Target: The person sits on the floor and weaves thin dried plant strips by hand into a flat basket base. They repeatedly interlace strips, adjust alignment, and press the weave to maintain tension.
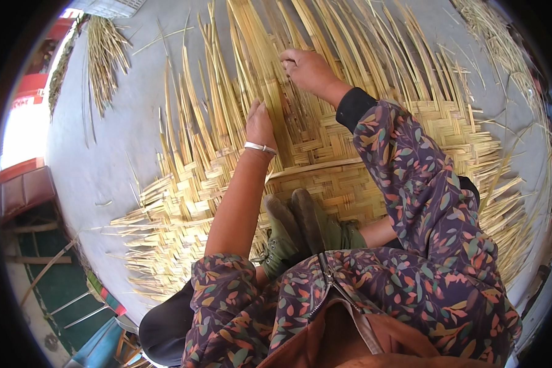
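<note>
Looks maybe half done: got a tight weave across the near part of the woven mat (343, 190), spread on the grey floor (104, 165) under the shoes (282, 240), but plenty of loose strips (260, 55) left along the far side. Can see the left hand (260, 126) half-curled against them and the right hand (310, 70) with fingers bunched; can't tell if gripping anything.
</note>
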Demonstrator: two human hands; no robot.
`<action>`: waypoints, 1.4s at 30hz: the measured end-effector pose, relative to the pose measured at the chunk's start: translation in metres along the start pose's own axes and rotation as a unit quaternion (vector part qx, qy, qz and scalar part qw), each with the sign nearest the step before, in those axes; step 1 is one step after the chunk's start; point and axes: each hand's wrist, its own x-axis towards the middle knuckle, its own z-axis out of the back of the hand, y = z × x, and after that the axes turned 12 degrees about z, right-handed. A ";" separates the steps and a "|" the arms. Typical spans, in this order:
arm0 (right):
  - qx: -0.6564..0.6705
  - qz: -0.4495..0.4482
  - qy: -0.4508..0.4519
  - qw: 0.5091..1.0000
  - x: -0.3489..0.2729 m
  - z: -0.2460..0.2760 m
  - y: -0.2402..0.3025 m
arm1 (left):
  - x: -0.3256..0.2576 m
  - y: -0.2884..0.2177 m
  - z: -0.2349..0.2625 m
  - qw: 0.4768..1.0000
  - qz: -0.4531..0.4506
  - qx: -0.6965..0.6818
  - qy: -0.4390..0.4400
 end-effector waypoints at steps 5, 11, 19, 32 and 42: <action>0.387 -0.128 -0.041 0.912 0.005 0.000 0.016 | 0.001 0.016 -0.005 0.959 0.101 -0.264 -0.007; 0.481 -0.231 0.010 0.846 0.008 0.012 0.005 | -0.006 -0.039 -0.002 0.995 -0.044 0.051 0.069; 0.575 -0.083 -0.062 0.811 -0.002 0.037 -0.032 | 0.010 -0.054 0.032 0.967 0.014 0.145 0.208; 0.615 -0.222 -0.218 0.724 -0.104 0.059 -0.069 | 0.040 -0.060 0.055 0.888 0.291 0.292 0.206; 0.623 -0.154 -0.256 0.723 -0.142 0.003 -0.095 | 0.064 0.002 0.085 0.646 -0.008 0.671 0.364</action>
